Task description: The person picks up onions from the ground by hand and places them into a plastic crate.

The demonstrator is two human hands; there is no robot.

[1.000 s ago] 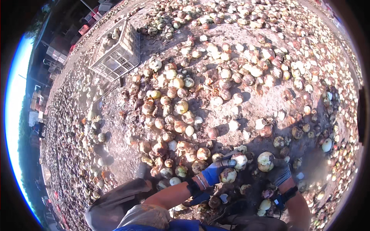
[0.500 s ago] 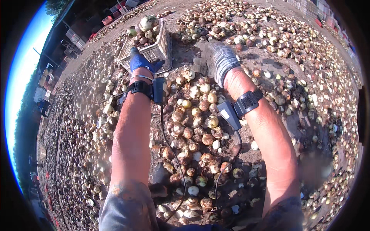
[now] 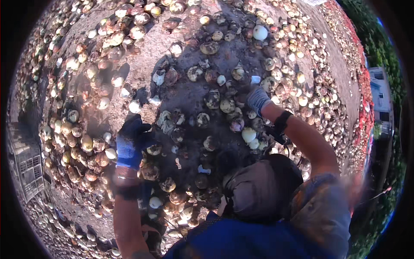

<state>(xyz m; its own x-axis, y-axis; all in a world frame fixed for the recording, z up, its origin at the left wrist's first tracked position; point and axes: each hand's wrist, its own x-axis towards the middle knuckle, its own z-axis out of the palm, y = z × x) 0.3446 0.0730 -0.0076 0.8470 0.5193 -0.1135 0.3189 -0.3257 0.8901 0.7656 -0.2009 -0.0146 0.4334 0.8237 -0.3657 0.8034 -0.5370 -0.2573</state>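
Note:
My left hand (image 3: 131, 140), in a blue glove with dark fingers, reaches low over the ground left of centre. Its thumb stands apart from the fingers, and I see nothing held. A pale onion (image 3: 135, 106) lies just past its fingertips, and a brownish onion (image 3: 150, 171) lies beside the wrist. My right hand (image 3: 258, 100), in a grey striped glove, is down among dirty onions right of centre. Its dark fingers blend into the shadowed soil, so their grip is hidden. An onion (image 3: 227, 105) lies to its left, and a whiter onion (image 3: 249, 134) lies nearer me.
Onions and loose peel lie scattered over the soil all around. A slatted crate (image 3: 30, 166) stands at the far left edge. A rounded dark grey cloth form (image 3: 263, 190) sits low between my arms. Red sacks or crates (image 3: 364, 99) line the right, before a pale building (image 3: 380, 95).
The view has swung to the right, so the crate is now at the left edge. My left hand has left the crate's rim and is over the ground; the right is still among onions.

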